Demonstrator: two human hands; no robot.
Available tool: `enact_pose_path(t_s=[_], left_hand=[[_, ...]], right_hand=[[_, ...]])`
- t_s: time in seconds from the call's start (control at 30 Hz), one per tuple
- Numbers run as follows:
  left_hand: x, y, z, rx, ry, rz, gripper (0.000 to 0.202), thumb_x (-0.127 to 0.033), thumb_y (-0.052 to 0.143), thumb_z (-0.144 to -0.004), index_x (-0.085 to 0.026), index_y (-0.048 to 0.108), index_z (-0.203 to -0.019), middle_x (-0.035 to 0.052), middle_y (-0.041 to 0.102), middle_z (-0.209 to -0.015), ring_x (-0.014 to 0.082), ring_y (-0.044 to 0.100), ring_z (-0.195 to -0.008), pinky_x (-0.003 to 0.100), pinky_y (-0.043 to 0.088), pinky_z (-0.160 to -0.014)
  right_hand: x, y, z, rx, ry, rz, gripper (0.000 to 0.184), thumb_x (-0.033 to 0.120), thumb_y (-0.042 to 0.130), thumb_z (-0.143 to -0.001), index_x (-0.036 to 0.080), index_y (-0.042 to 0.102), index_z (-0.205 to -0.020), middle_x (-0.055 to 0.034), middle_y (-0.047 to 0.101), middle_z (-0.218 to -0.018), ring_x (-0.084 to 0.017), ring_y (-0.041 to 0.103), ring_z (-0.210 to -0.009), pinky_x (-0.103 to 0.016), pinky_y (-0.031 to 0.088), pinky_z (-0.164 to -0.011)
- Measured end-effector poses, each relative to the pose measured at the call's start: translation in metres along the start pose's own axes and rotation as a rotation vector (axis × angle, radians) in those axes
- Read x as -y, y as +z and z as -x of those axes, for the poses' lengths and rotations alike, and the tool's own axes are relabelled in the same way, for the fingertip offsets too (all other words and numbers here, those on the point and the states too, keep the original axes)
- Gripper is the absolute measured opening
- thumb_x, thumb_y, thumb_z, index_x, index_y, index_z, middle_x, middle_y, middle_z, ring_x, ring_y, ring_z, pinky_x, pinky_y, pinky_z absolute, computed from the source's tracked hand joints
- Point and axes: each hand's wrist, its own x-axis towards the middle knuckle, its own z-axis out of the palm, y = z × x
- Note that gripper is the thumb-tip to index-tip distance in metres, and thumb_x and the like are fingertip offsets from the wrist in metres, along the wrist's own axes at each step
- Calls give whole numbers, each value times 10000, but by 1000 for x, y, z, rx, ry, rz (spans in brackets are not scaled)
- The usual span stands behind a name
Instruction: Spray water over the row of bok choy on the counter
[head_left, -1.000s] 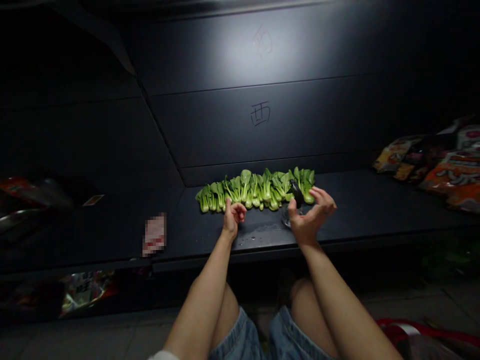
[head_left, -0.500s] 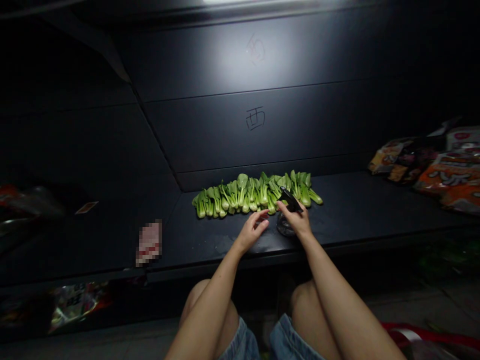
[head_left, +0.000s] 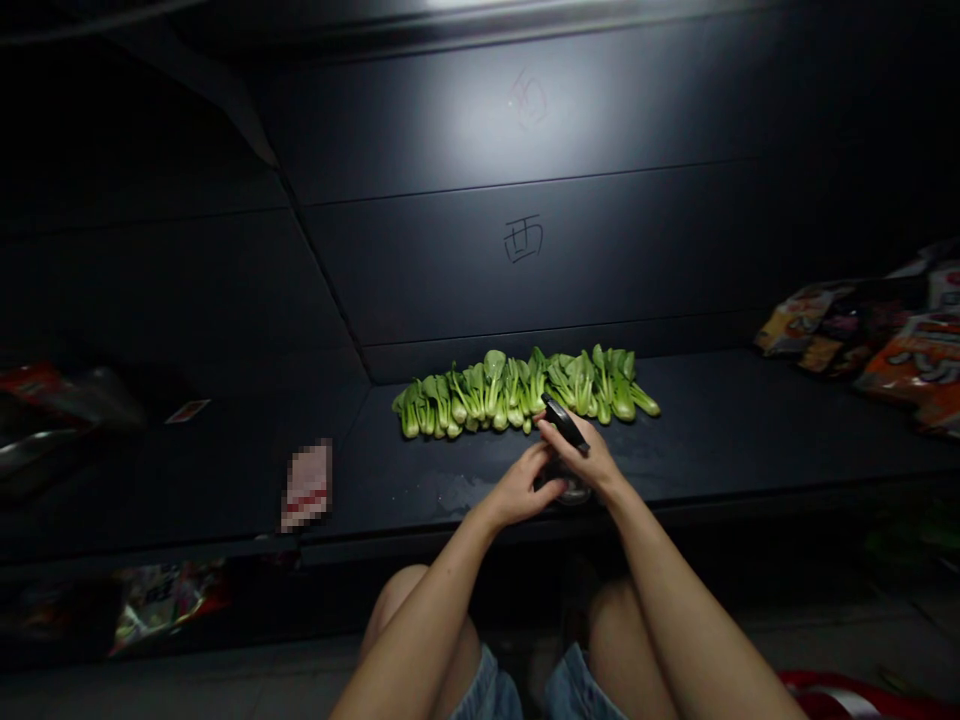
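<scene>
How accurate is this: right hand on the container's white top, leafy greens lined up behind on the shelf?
The container's top is black, not white, as the head view shows. The right hand is on it, with leafy greens lined up behind on the shelf.

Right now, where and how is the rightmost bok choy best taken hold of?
Probably grip the rightmost bok choy by its thick pale base, coming from the front right. It lies slanted on the shelf, base pointing outward that way, while its leafy end sits against the neighbouring bok choy.
</scene>
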Motion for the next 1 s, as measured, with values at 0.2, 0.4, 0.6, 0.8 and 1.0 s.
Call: enact_pose_path(t_s=[0.2, 0.4, 0.6, 0.8, 1.0], left_hand=[[9, 9, 4, -138, -16, 23, 870, -297, 749, -726, -170, 326, -1475, 175, 411, -1487, 343, 384, -1384, 517, 287, -1173], [16, -8, 3, -231, -117, 143, 1193, -255, 856, -576, -174, 153, -1536, 213, 364, -1514, 359, 372, -1391, 518, 324, -1151], [20, -56, 20, -193, -296, 454, 1173, -318, 869, -573, -283, 183, -1524, 175, 338, -1545, 305, 429, -1370, 462, 417, -1087], [39, -99, 27, -767, -326, 158, 486, -311, 607, -845, -189, 522, -1307, 154, 569, -1337, 237, 585, -1207, 414, 466, -1029], [50, -99, 25, -905, -246, -349, 330, -267, 472, -901, -166, 641, -1165, 146, 601, -1274, 248, 517, -1262, 433, 356, -1134]], right_hand=[[27, 29, 2, -85, -92, 4, 377, 535, 440, -928, 216, 621, -1016, -65, 706, -924, -220, 669, -876, -293, 481, -784], [41, 52, -5, -153, -124, 31, 356, 526, 427, -928, 203, 575, -952, -86, 676, -890, -221, 646, -824, -295, 459, -760], [49, 59, -17, -57, -76, 35, 384, 543, 407, -922, 203, 560, -830, -63, 646, -780, -199, 620, -722, -270, 422, -661], [47, 70, -34, -65, -98, 100, 398, 543, 408, -912, 200, 562, -780, -52, 630, -720, -189, 589, -670, -267, 393, -626], [41, 80, -34, -23, -73, 140, 418, 566, 407, -909, 207, 562, -761, -45, 615, -686, -191, 577, -653, -269, 390, -616]])
